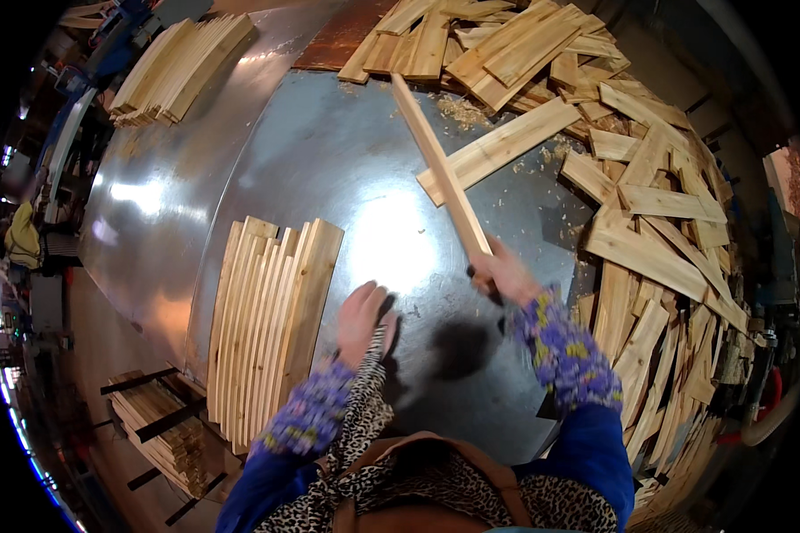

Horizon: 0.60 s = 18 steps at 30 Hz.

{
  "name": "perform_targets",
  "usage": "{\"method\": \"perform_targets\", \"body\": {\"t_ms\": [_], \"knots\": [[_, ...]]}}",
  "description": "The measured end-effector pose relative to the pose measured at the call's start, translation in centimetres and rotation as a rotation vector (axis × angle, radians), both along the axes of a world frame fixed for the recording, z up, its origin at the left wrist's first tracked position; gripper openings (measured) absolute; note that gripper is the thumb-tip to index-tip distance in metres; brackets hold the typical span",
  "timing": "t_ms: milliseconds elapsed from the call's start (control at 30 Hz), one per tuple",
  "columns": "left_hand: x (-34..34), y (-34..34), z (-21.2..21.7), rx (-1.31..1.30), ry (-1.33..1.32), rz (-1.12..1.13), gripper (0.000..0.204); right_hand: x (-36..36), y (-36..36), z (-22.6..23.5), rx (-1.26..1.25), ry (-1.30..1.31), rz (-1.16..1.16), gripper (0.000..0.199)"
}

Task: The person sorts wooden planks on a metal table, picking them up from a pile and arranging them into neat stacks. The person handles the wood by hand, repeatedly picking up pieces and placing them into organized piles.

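My right hand (507, 274) is closed around the near end of a narrow wooden board (437, 158), held on edge and slanting away to the far left. Under its middle, a flat wooden board (520, 142) lies crosswise on the metal table (302, 133). Nothing is in my left hand (362, 322); its fingers reach forward, a little apart from the thumb, above the metal. Just left of that hand stands a row of boards (271, 324) packed side by side on edge, their ends uneven.
Loose boards (658, 249) form a large jumbled pile along the right and far side. Wood shavings (462, 111) lie near it. Another row of boards (178, 71) sits at the far left. A stack of boards (156, 426) rests on dark bars below the table's left edge.
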<state>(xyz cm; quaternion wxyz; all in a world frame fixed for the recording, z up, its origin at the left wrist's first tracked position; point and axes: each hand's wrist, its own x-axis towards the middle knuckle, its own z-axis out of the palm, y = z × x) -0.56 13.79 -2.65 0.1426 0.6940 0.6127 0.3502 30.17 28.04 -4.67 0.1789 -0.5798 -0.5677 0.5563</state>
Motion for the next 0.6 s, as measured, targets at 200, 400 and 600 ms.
{"method": "perform_targets", "body": {"t_ms": [200,400,600], "knots": [[8.8,19.7,-2.2,0.123,0.223,-0.049,0.076,4.6,-11.4,1.8,-0.376,0.957,-0.275,0.084],[10.1,26.0,0.7,-0.507,0.373,-0.136,0.077,4.2,-16.3,1.8,-0.263,0.888,-0.599,0.087],[5.1,7.9,-2.5,-0.880,-0.908,-0.206,0.059,-3.8,-19.0,0.1,0.320,0.053,-0.237,0.079]]}}
